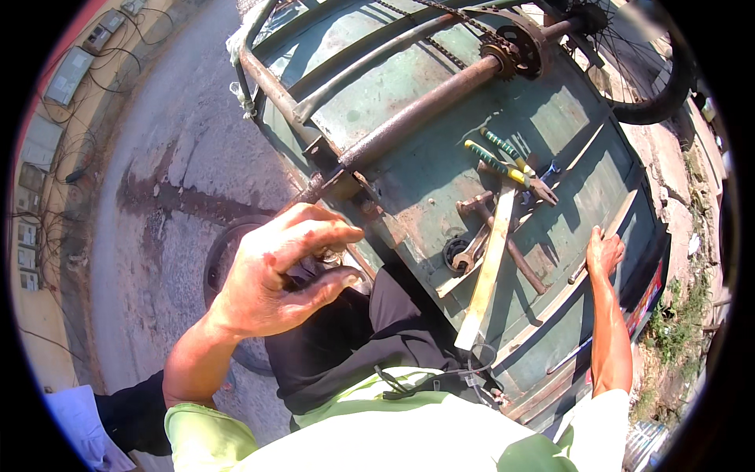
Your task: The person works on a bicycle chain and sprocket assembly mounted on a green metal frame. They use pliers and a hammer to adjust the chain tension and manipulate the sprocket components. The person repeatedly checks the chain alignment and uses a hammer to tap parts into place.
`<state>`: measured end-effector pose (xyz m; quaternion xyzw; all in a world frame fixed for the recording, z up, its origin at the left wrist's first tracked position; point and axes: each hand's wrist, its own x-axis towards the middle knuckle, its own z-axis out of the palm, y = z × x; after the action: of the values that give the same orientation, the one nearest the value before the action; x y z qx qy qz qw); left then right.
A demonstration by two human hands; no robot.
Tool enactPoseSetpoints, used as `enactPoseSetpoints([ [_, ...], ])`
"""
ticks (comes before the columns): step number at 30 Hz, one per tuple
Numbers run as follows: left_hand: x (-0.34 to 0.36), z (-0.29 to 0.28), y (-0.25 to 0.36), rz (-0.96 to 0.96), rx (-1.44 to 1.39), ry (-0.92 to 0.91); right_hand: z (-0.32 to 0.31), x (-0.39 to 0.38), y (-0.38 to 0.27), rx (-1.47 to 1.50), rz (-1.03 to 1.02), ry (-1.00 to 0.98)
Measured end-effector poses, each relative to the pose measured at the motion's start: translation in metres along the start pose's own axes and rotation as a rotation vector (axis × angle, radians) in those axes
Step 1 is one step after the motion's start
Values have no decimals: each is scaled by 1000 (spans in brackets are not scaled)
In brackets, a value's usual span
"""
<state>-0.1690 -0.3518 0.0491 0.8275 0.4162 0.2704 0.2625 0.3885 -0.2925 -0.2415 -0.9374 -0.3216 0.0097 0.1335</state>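
Cart frame is lying with its green panel (440, 177) facing up, axle (425, 116) running across it, from near-left to far-right. Work is looking part-way. Far-right end: spoked wheel (659, 108) is sitting by the axle; chain (464, 23) and sprocket (517, 49) are staying exposed. Near-left end is showing no wheel on it, so that side is looking unfinished. A rusty round rim (214, 259) is showing low on the left, mostly hidden behind the arm; can't tell if it's a loose wheel.

Left hand (255, 279) is hovering just near that bare axle end, fingers curling toward the thumb with a gap between; something dark is showing in there, can't tell if they're grasping it. Right hand (604, 253) is resting at the right of the panel, by a wooden slat (543, 314); fingers are bending over, can't tell whether they're gripping or just leaning.

Tools are lying out of hand mid-panel: green-and-yellow pliers (515, 171), hammer (511, 250), wrench (469, 256), pale wooden strip (486, 283). Dark ring (454, 250) is lying beside the wrench, apparently not fitted anywhere.
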Motion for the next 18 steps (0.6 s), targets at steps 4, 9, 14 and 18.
enactPoseSetpoints([
  [4,-12,80,-13,-152,-103,-246,3,4,3,-11,11,32],
  [9,11,178,-40,-199,138,-202,9,8,-2,2,0,33],
  [14,33,206,-59,-188,207,-163,12,12,5,-27,-3,23],
  [18,38,228,-66,-171,243,-160,27,27,23,-7,-10,7],
])
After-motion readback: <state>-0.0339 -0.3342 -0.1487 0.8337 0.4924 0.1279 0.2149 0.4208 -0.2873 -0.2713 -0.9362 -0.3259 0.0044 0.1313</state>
